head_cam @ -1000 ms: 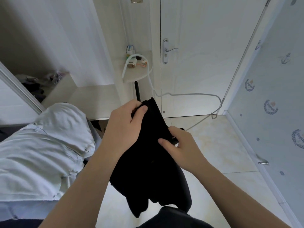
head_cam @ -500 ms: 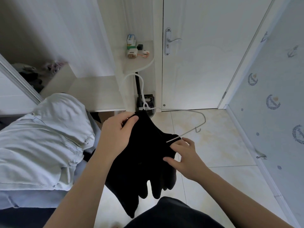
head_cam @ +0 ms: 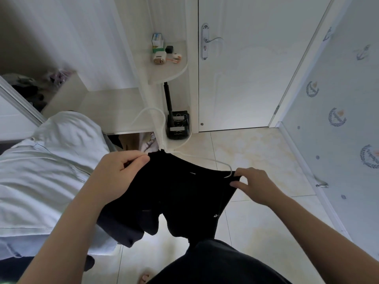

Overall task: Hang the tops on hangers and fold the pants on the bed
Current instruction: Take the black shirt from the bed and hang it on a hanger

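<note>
A black top [head_cam: 184, 193] hangs in front of me, spread over a white hanger [head_cam: 151, 113] whose hook rises above the collar. The hanger's right arm shows along the top's right shoulder. My left hand [head_cam: 121, 177] grips the fabric at the collar, fingers curled. My right hand [head_cam: 252, 185] pinches the top's right shoulder edge over the hanger's end. The hanger's left arm is hidden inside the fabric.
A pale garment [head_cam: 47, 169] lies on the bed [head_cam: 104, 245] at the left. A corner shelf [head_cam: 174, 68] with small items and a white door [head_cam: 246, 78] stand ahead. A black box [head_cam: 177, 125] sits on the tiled floor [head_cam: 256, 152]. An open wardrobe is at the far left.
The hanger has come down into the top. My right hand moved right and pulled the shoulder out over the hanger's end, spreading the fabric. My left hand stays at the collar.
</note>
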